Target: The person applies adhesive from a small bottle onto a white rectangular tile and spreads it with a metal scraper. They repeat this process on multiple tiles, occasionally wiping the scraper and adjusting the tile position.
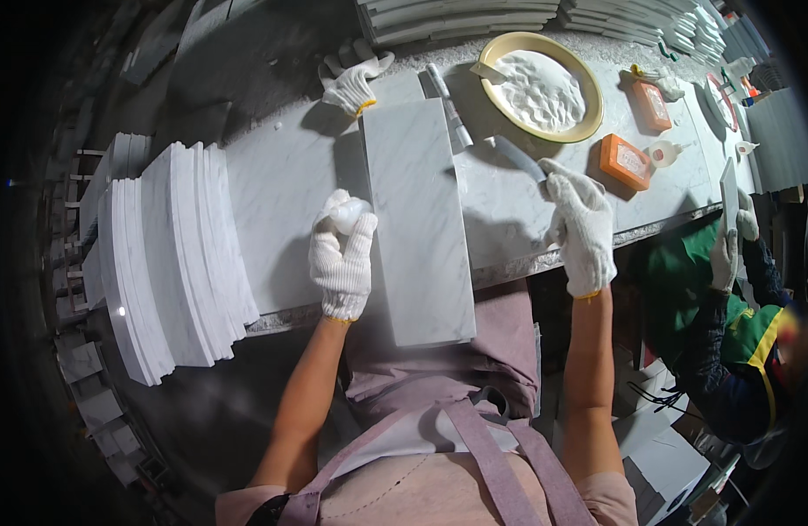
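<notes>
My left hand (pixel 341 267), in a white knitted glove, is closed round a small translucent white plastic bottle (pixel 347 216), just left of a pale grey-veined marble slab (pixel 419 219). The slab lies lengthwise toward me, and its near end juts past the table edge. To the slab's right, my gloved right hand (pixel 583 230) grips a flat, narrow, greyish tool (pixel 515 156) that looks like a spatula. Its tip points up and left, over the table. Neither hand touches the slab.
A yellow-rimmed bowl (pixel 592 98) of white powder stands behind my right hand. Orange blocks (pixel 626 162) and a squeeze bottle (pixel 663 154) lie beside it. A spare glove (pixel 350 86), a tube (pixel 448 103) and stacked slabs (pixel 172 254) are around. A co-worker (pixel 728 342) holds a slab at right.
</notes>
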Action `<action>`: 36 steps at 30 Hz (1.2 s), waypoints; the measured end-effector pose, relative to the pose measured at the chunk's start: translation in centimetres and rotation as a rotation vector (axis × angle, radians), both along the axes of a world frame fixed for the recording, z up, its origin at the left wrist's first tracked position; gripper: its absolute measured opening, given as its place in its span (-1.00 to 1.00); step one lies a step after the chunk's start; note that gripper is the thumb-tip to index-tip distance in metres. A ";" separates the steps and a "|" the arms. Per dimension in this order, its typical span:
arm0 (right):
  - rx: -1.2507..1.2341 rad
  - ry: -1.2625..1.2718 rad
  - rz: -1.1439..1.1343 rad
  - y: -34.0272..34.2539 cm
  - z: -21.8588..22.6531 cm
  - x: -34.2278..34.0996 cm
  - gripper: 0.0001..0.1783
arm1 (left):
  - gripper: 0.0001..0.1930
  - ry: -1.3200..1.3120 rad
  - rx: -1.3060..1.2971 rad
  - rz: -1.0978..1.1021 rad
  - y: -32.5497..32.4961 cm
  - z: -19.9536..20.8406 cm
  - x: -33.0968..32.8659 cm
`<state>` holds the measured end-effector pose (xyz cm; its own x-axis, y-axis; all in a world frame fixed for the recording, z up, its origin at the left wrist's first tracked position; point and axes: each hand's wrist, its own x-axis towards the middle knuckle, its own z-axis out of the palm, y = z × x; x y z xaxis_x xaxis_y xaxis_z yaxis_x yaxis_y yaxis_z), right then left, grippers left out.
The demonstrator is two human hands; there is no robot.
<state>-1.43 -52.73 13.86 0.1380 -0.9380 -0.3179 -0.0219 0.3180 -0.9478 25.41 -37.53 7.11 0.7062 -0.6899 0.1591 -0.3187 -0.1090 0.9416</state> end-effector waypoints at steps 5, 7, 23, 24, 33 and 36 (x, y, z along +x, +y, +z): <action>0.017 -0.003 -0.002 3.0 -1.4 2.3 -0.62 | -0.57 -0.046 -0.012 -0.009 0.1 -0.2 0.2; -0.006 0.000 -0.018 3.3 -1.6 3.1 -0.65 | -0.58 -0.056 0.021 -0.011 0.1 -0.2 0.2; -0.728 0.250 -0.082 3.8 -4.2 5.3 -0.68 | -0.59 -0.076 0.002 -0.028 0.1 0.1 0.2; -0.549 0.156 -0.086 4.0 -3.6 5.0 -0.67 | -0.60 -0.026 -0.018 -0.010 0.1 0.3 0.1; 0.146 -0.280 0.017 9.3 1.4 2.0 -0.51 | -0.47 0.230 -0.263 -0.357 4.4 5.8 -2.1; 0.237 -0.318 0.147 11.2 1.9 2.3 -0.48 | -0.42 0.179 -0.283 -0.602 4.9 7.1 -2.7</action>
